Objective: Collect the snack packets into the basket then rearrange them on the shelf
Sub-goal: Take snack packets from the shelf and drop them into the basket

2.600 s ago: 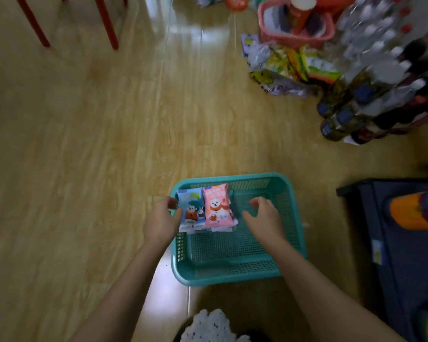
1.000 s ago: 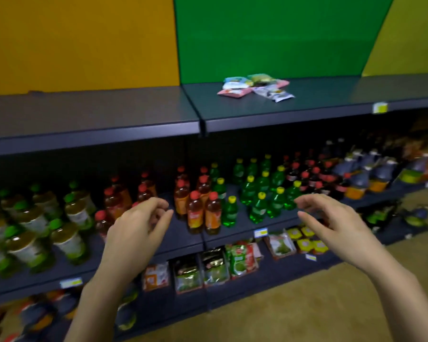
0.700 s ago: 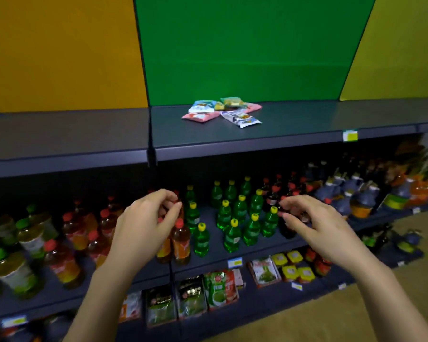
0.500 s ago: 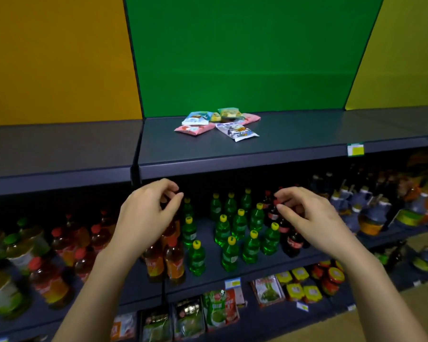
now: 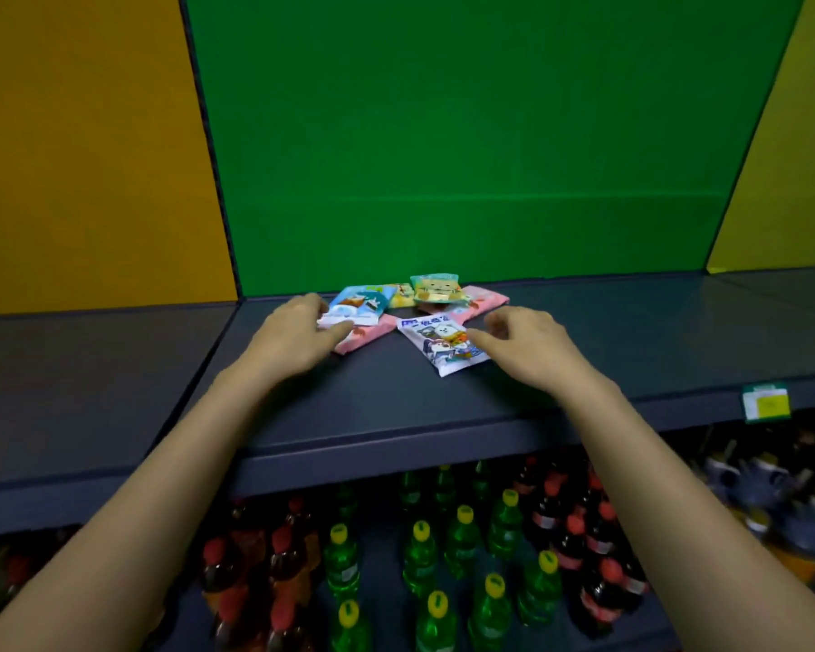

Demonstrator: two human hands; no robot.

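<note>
Head camera faces forward, slightly down, close over the shelf (image 5: 396, 407)

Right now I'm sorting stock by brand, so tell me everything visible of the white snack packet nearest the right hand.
The white snack packet is a glossy, flat, plastic-looking pouch printed with cartoon animals and blue lettering too blurred to read. It lies face up and skewed on the dark shelf, its far corner by a pink packet. Fingertips of the right hand reach its right edge.

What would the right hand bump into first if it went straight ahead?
Probably the white packet: the right hand points at it, fingertips nearly at its edge. Whether they touch it is unclear.
</note>
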